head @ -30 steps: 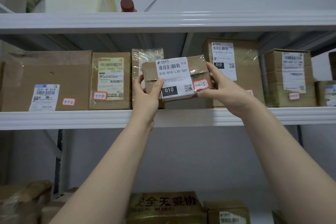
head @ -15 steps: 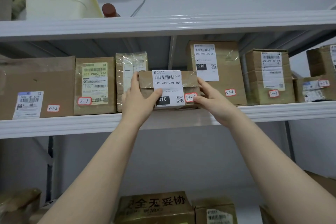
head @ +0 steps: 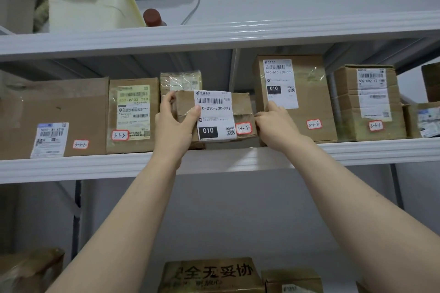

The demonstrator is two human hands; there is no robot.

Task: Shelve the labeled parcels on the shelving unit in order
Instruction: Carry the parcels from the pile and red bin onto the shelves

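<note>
Parcel (head: 215, 115) has settled onto shelf (head: 357, 151); brown, white-labelled, tagged 3-1-5.

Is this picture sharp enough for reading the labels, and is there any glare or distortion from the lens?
Head view: the light is soft and even, with no hard shadows; the shelf edges bend and slope because of the wide lens; clear tape on the 3-1-6 parcel glints; the 3-1-5 tag on the held parcel reads well, but its small print is blurred.
</note>
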